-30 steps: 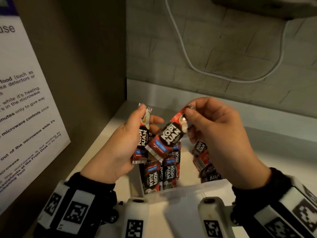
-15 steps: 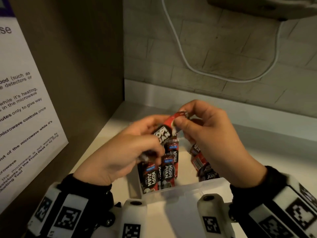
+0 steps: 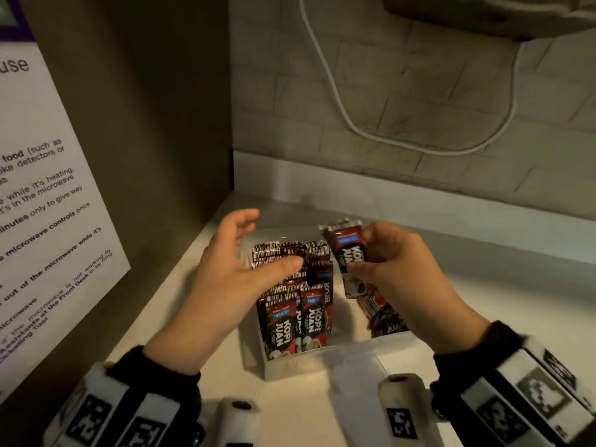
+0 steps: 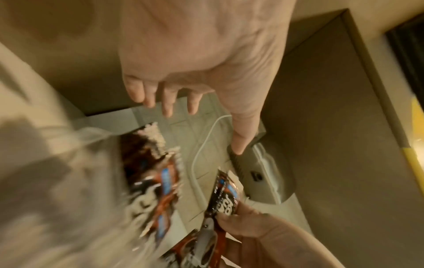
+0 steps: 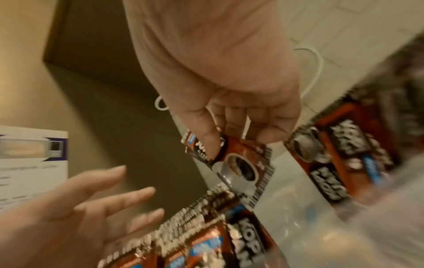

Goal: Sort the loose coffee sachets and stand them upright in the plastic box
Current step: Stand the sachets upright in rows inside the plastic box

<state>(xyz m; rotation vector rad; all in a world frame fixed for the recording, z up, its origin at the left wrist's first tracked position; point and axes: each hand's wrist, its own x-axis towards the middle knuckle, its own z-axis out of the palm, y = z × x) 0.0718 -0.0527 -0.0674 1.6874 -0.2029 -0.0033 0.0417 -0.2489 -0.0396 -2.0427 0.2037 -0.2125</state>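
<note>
A clear plastic box (image 3: 325,359) sits on the white counter with several red-and-black Kopi Juan sachets (image 3: 292,317) standing upright along its left side. My right hand (image 3: 364,256) pinches one sachet (image 3: 346,250) above the box's right half, seen close in the right wrist view as the held sachet (image 5: 238,163). My left hand (image 3: 254,243) hovers over the upright row with fingers spread and holds nothing; in the left wrist view its fingers (image 4: 167,101) are straight. Loose sachets (image 3: 385,321) lie flat in the box's right part.
A brown side wall with a white printed notice (image 3: 42,221) closes the left. A tiled back wall carries a white cable (image 3: 342,108) and an appliance (image 3: 483,14) hangs above. The white counter (image 3: 500,285) runs on to the right.
My left hand has let go of its sachet into the upright row and spread its fingers. My right hand has turned its sachet upright and moved it right, above the box.
</note>
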